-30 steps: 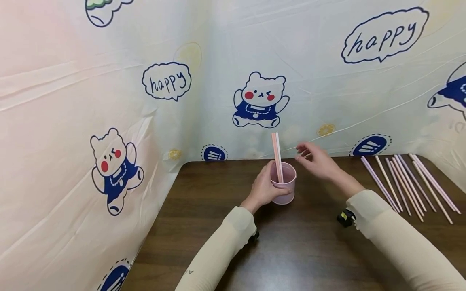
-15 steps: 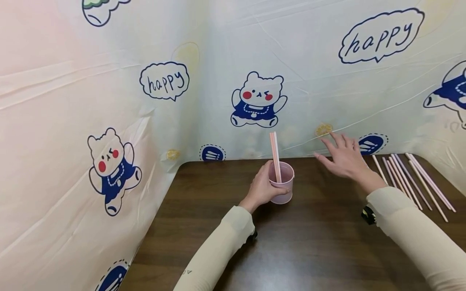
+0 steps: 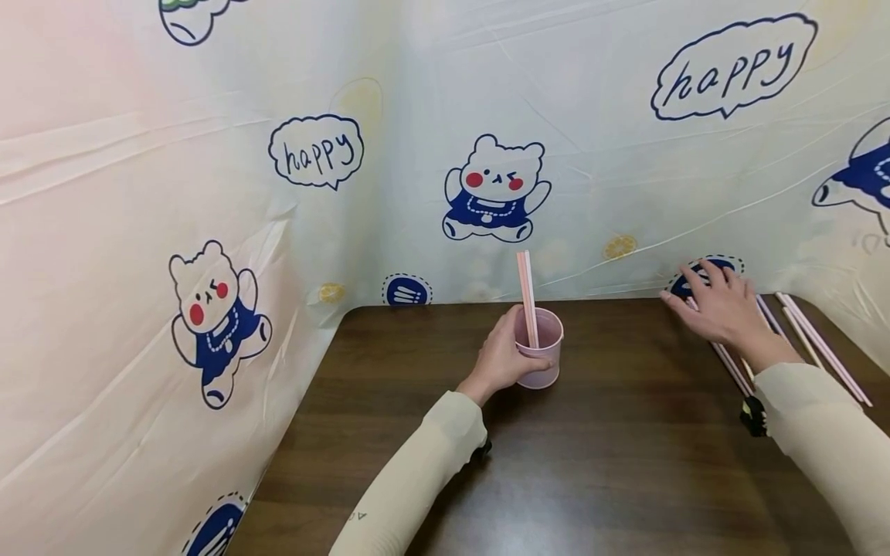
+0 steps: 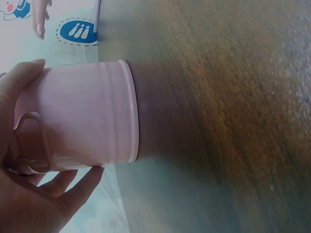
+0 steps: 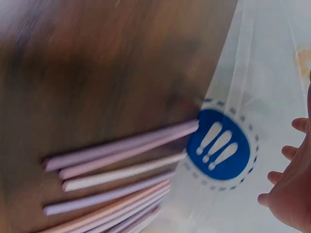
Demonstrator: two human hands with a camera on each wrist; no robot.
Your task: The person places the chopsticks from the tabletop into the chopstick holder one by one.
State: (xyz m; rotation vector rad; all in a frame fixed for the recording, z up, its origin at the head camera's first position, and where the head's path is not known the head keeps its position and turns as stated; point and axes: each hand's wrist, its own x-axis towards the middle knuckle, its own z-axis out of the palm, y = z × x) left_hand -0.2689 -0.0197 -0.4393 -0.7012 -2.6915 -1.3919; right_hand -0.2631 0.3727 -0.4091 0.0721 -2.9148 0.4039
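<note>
Sheet [image 3: 598,93]: the word "happy", two entries, dark-blue handwritten script; one in the left bubble [image 3: 316,151], one in the larger right bubble [image 3: 734,67]. Same sheet: blue oval [image 5: 218,144], three white strokes shaped like exclamation marks. Left sleeve [image 3: 415,475]: small marks [image 3: 358,516], too small for me to read.

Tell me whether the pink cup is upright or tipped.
Upright: in the head view, the pink cup has its mouth facing up, with sticks rising from it.

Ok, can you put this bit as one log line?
left hand: grips pink cup | right hand: open, near loose sticks, holding none | cup: upright on table, sticks inside
</note>
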